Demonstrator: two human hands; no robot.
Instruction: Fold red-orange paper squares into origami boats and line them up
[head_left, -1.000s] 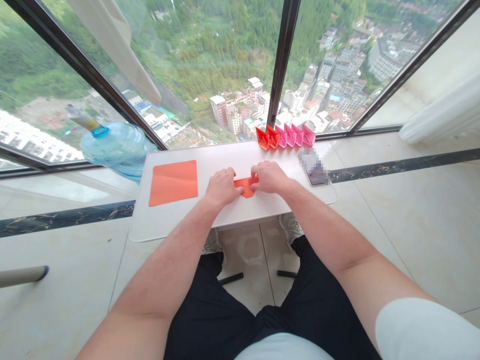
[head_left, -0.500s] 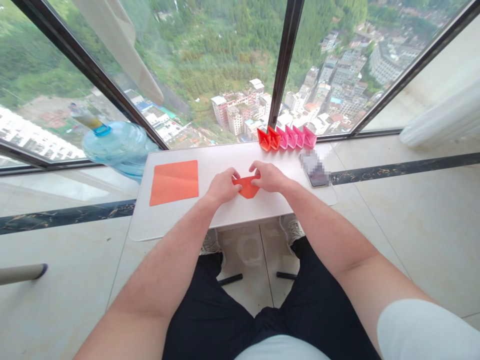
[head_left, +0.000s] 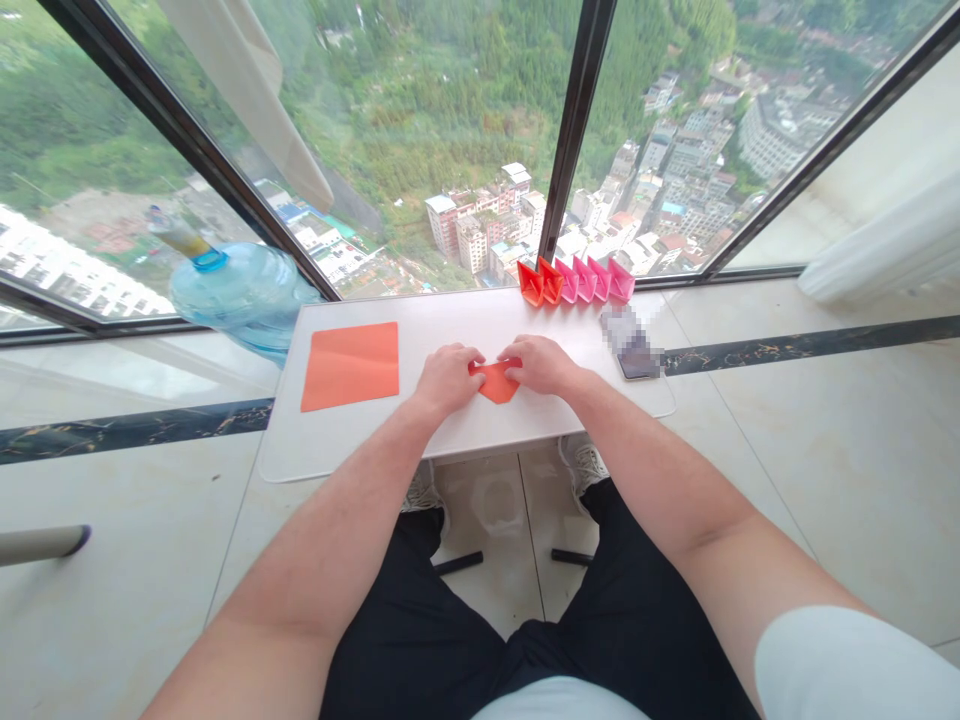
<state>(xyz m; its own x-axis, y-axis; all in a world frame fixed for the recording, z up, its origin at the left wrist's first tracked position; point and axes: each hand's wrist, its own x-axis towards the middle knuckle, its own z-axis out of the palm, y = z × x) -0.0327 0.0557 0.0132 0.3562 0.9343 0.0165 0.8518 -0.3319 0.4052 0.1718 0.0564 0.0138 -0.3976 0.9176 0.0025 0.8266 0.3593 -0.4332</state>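
Orange folded paper [head_left: 500, 385] sits between left hand [head_left: 448, 377] and right hand [head_left: 547, 365], fingers [head_left: 473, 382] clamped on its sides.

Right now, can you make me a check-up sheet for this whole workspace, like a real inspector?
Surface: white table with rounded near corners.
Thing being worked on: folded orange paper, between the two hands.
Other things on the table: flat orange sheet on the left; row of red and pink folded papers along the far edge; phone on the right, partly blurred out.
Hands: left hand grips the paper's left side; right hand grips its right side.
Cables: nothing seen.
Surroundings: dark window frame ahead; big blue water bottle left of the table; tiled floor.
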